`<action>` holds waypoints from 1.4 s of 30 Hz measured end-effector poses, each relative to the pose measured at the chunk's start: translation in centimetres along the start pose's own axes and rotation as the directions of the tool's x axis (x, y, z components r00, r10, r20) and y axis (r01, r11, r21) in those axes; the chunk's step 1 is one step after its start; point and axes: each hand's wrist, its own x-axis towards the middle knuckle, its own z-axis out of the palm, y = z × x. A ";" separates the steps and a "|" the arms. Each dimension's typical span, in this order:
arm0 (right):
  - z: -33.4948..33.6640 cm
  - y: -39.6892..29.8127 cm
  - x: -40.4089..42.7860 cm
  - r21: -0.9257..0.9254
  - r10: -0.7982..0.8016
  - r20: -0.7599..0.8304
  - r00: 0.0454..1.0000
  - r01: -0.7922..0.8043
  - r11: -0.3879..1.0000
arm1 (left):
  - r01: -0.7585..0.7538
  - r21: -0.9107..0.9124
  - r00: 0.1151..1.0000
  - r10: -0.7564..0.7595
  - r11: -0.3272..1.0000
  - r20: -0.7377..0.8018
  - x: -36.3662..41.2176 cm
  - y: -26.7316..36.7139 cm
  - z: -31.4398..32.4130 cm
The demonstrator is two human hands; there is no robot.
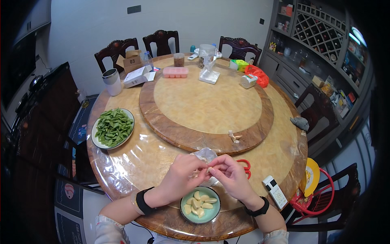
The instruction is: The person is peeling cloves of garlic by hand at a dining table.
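My left hand (181, 174) and my right hand (233, 177) meet above the near side of the table. Their fingertips pinch a small pale piece, apparently a garlic clove (209, 169), mostly hidden by the fingers. Just below them stands a green bowl (186, 215) with a dark rim, holding several peeled garlic cloves (196, 202). Behind my fingers lies a crumpled clear plastic bag (207, 152), partly covered; its contents are hard to make out. The red handles of scissors (248, 166) show beside my right hand.
A plate (94, 138) of cut green beans (112, 128) stands at the left. A white remote control (275, 192) lies right, near the table edge. Garlic scraps (234, 137) rest on the raised turntable (207, 103). Boxes, jars and a red bag (259, 76) stand farther back.
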 end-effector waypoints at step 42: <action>0.6 -1.6 -0.4 -0.683 -0.325 -0.043 0.945 0.210 0.700 | -0.080 0.050 0.995 0.077 0.996 0.060 0.3 -0.4 0.0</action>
